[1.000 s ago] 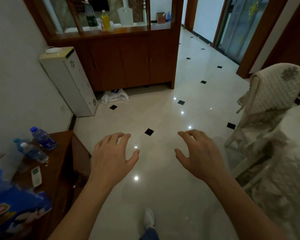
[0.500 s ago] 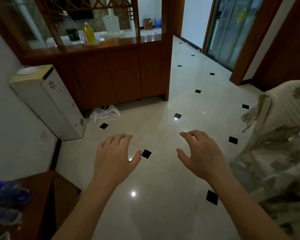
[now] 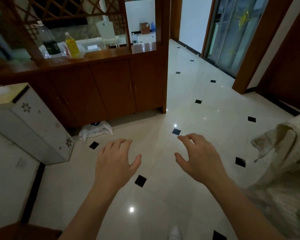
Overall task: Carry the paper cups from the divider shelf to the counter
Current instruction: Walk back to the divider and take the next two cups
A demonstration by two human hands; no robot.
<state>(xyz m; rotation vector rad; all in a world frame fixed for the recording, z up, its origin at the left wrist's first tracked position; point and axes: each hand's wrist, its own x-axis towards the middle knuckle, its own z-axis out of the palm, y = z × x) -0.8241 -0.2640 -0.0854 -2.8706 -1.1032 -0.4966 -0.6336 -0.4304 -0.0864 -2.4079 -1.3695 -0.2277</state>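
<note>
Glossy cream floor tiles with small black diamond insets run from the near foreground up to a wooden divider shelf, which stands at the back left with cabinet doors below and an open ledge under lattice work above. On that ledge stand a dark bottle and, just to its right, a yellow bottle, with some clear wrapping around their bases. Whether paper cups sit among that clutter on the ledge cannot be told; nothing there reads clearly as a cup. Left of the divider shelf, a white cabinet with flower decals leans into view, and a crumpled white plastic bag lies on the floor at the foot of the divider shelf. Right of the divider shelf, a passage opens onto a glass sliding door. A chair draped in a pale quilted cover fills the right edge.

Both hands are held out over the floor, well short of the divider shelf. The left hand is palm down with its grip loose and empty, fingers slightly curled. The right hand matches it, fingers spread and bent, holding nothing. A white shoe tip shows at the bottom edge.
</note>
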